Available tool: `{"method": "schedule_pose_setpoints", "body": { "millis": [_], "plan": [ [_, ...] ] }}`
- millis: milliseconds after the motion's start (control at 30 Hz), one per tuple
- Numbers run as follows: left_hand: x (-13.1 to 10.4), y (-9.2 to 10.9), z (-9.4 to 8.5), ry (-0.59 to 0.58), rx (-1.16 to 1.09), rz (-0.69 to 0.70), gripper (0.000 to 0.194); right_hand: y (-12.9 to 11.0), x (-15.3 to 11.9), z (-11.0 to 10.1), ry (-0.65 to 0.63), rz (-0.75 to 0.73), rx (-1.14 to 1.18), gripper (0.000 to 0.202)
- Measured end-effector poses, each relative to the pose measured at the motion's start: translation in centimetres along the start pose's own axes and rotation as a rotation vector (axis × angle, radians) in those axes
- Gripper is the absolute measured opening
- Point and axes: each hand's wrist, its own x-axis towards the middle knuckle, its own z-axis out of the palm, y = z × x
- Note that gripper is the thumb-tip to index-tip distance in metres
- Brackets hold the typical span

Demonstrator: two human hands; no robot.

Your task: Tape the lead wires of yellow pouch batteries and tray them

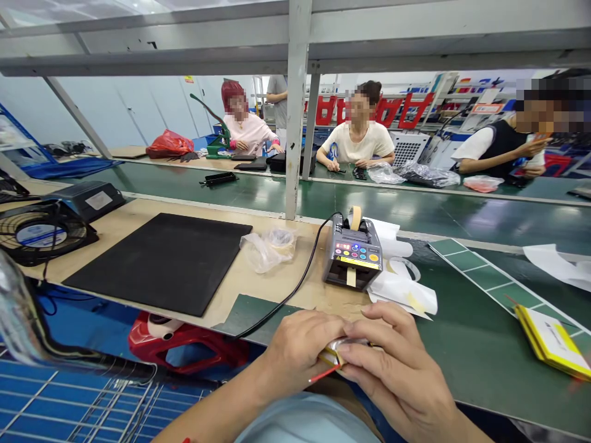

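Observation:
Both hands meet at the near edge of the bench around a small silver pouch cell [342,349] with yellow tape and a red wire sticking out to the left. My left hand [299,351] grips its left end with the fingers curled. My right hand [392,363] covers its right side, thumb and fingers pinching it. Just beyond the hands stands a grey tape dispenser [353,253] with coloured buttons, a strip of yellow tape hanging from its slot.
A black mat [161,258] lies left, with a fan [39,231] beyond it. A clear bag holding a tape roll [270,246] sits by the dispenser's black cable [295,286]. Yellow-edged cells [551,339] lie right. Three people work across the green conveyor [415,209].

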Motion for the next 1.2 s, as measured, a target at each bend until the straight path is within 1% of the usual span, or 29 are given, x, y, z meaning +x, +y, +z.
{"method": "schedule_pose_setpoints", "body": {
  "millis": [100, 133, 167, 200, 233, 300, 333, 367, 400, 433, 533, 600, 667, 700, 767, 833, 867, 900, 933, 967, 1000, 1067, 1133, 1200],
  "plan": [
    [0.0, 0.0, 0.2, 0.031, -0.036, -0.044, 0.027, 0.3, 0.2, 0.0, 0.015, 0.025, 0.0, 0.017],
    [0.0, 0.0, 0.3, 0.029, -0.058, -0.096, 0.024, 0.6, 0.2, -0.1, 0.018, 0.038, 0.012, 0.017],
    [0.0, 0.0, 0.4, 0.019, -0.097, -0.176, 0.022, 0.9, 0.1, -0.2, 0.01, 0.076, 0.045, 0.017],
    [0.0, 0.0, 0.5, 0.017, -0.158, -0.285, 0.02, 1.3, 0.0, -0.2, 0.014, 0.16, 0.107, 0.018],
    [0.0, 0.0, 0.6, 0.026, -0.246, -0.417, 0.02, 1.8, -0.3, -0.2, 0.046, 0.317, 0.213, 0.018],
    [-0.2, -0.2, 0.9, 0.102, -0.469, -0.677, 0.028, 3.0, -0.9, 0.1, 0.185, 0.74, 0.484, 0.02],
    [-0.3, -0.4, 1.0, 0.161, -0.569, -0.774, 0.035, 3.6, -1.2, 0.4, 0.259, 0.933, 0.606, 0.025],
    [-0.5, -0.6, 1.0, 0.216, -0.643, -0.84, 0.04, 4.2, -1.5, 0.8, 0.314, 1.08, 0.699, 0.03],
    [-0.6, -0.8, 1.0, 0.26, -0.685, -0.882, 0.044, 4.7, -1.7, 1.4, 0.338, 1.173, 0.76, 0.035],
    [-0.8, -1.0, 0.9, 0.289, -0.698, -0.904, 0.046, 5.1, -1.7, 2.2, 0.332, 1.218, 0.794, 0.039],
    [-1.0, -1.3, 0.6, 0.324, -0.68, -0.914, 0.046, 6.1, -1.3, 4.7, 0.32, 1.275, 0.84, 0.046],
    [-1.1, -1.1, 0.2, 0.315, -0.666, -0.917, 0.045, 6.6, -0.7, 6.1, 0.344, 1.272, 0.827, 0.049],
    [-1.0, -0.8, -0.4, 0.283, -0.656, -0.926, 0.04, 6.9, -0.2, 6.5, 0.363, 1.233, 0.772, 0.048],
    [-0.9, -0.6, -0.7, 0.263, -0.656, -0.93, 0.038, 6.9, 0.0, 6.2, 0.349, 1.202, 0.74, 0.045],
    [-0.7, -0.1, -1.5, 0.202, -0.675, -0.938, 0.034, 6.5, 0.3, 4.5, 0.283, 1.133, 0.69, 0.036],
    [-0.4, 0.5, -2.1, 0.127, -0.72, -0.946, 0.034, 5.7, 0.8, 1.8, 0.129, 1.043, 0.662, 0.033],
    [-0.3, 0.7, -2.4, 0.085, -0.742, -0.949, 0.033, 5.3, 1.2, 0.3, 0.022, 0.979, 0.647, 0.033],
    [-0.1, 1.0, -2.6, 0.04, -0.758, -0.952, 0.032, 4.9, 1.7, -1.2, -0.213, 0.849, 0.606, 0.033],
    [0.1, 1.2, -2.7, 0.002, -0.76, -0.95, 0.031, 4.5, 2.4, -2.5, -0.378, 0.718, 0.567, 0.034],
    [0.2, 1.4, -2.8, -0.034, -0.748, -0.945, 0.029, 4.2, 3.2, -3.6, -0.506, 0.597, 0.535, 0.033],
    [0.3, 1.6, -2.8, -0.068, -0.731, -0.937, 0.027, 4.0, 3.9, -4.4, -0.598, 0.501, 0.499, 0.033],
    [0.5, 1.9, -2.7, -0.118, -0.704, -0.924, 0.026, 3.7, 5.3, -5.1, -0.7, 0.381, 0.438, 0.03],
    [0.5, 2.1, -2.6, -0.151, -0.707, -0.921, 0.028, 3.5, 6.2, -4.9, -0.774, 0.321, 0.39, 0.028],
    [0.5, 2.3, -2.5, -0.172, -0.715, -0.909, 0.029, 3.3, 6.6, -4.4, -0.821, 0.269, 0.364, 0.027]
  ]
}}
